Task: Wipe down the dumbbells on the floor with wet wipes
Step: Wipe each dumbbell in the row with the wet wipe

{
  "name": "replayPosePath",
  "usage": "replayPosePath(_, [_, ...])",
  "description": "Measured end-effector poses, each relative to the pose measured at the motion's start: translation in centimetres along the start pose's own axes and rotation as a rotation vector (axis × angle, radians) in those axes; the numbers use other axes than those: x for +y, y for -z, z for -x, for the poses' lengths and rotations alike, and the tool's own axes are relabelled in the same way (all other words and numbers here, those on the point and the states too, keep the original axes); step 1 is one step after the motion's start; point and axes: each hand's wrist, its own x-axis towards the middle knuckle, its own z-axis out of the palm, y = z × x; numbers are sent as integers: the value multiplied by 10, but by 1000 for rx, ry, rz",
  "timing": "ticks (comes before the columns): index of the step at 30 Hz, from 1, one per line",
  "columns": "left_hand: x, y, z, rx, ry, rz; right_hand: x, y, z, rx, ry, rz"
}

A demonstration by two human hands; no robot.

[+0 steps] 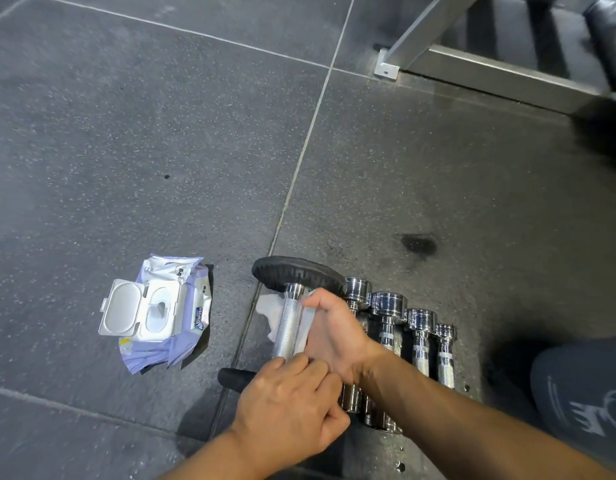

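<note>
1. Head view: we are wiping the black-ended dumbbell (pixel 288 322), close in front of us at 6 o'clock.
2. Our right hand (pixel 334 332) curls round its bar and presses the wet wipe (pixel 269 306) on it.
3. Our left hand (pixel 289 410) is curled tight at the bar's near end.
4. Next, we think, we should rub along the bar, then the black ends.
5. The shiny dumbbells (pixel 389 304) lie at 3 o'clock, the open wipes pack (pixel 157 315) at 9 o'clock.

left hand (pixel 289 407) curled, right hand (pixel 334 330) cupped (touching)

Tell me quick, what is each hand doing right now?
Left hand: closed, gripping the dumbbell at its near end.
Right hand: closed, holding a wet wipe round the handle.
</note>
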Motion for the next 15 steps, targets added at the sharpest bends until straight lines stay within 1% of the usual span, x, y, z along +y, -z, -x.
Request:
replayPosePath(3, [-1,-2,1,-3,7,7,16,-1,6,-20,-153,125])
replayPosePath(4, [-1,-2,1,-1,9,8,17,-1,8,-30,-175,150])
replayPosePath(5, [-1,-2,1,0,8,3,14,-2,9,-48,-154,140])
replayPosePath(9, [-1,0,1,3,-9,-11,1,0,0,-42,49,-77])
replayPosePath(11, [-1,-1,2,3,-8,-10,10,2,-1,-30,33,-94])
replayPosePath(13, [-1,-1,2,3,-4,-8,22,4,0,-21,-31,-60])
replayPosePath(15, [0,-1,1,9,1,-11,22,4,1,-25,-48,-17])
